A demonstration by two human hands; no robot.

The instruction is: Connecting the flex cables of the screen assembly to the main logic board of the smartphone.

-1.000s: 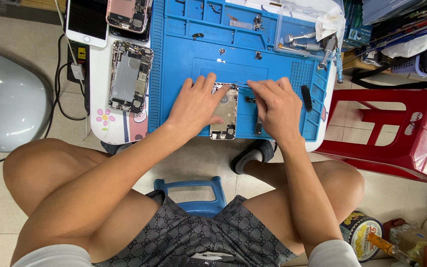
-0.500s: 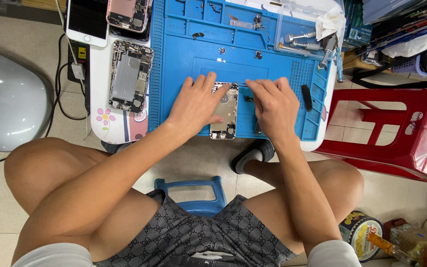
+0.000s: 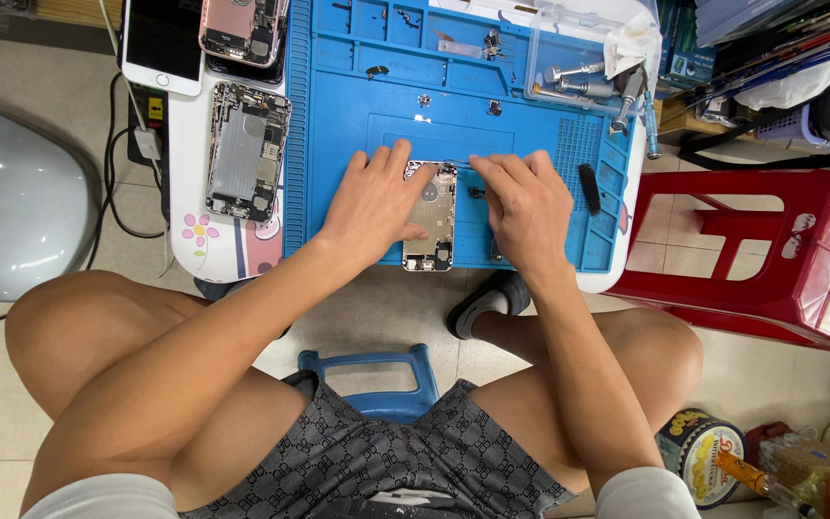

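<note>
An opened phone chassis (image 3: 431, 216) lies face up on a blue repair mat (image 3: 357, 115), near its front edge. My left hand (image 3: 377, 197) rests on the chassis's left side, fingers spread over it, holding it down. My right hand (image 3: 527, 207) is just to the right of the chassis. It pinches thin metal tweezers (image 3: 453, 164) whose tips reach the top edge of the chassis. My right palm covers part of the mat and whatever lies under it.
A second opened chassis (image 3: 247, 149), a white phone (image 3: 160, 43) and a pink chassis (image 3: 242, 29) lie left of the mat. Screwdrivers (image 3: 578, 72) sit in a clear tray at the back right. A red plastic stool (image 3: 770, 250) stands to the right and a grey rounded casing (image 3: 12, 202) to the left.
My right hand has shifted slightly left, bringing the tweezers to the top of the chassis. My left hand has stayed on the chassis.
</note>
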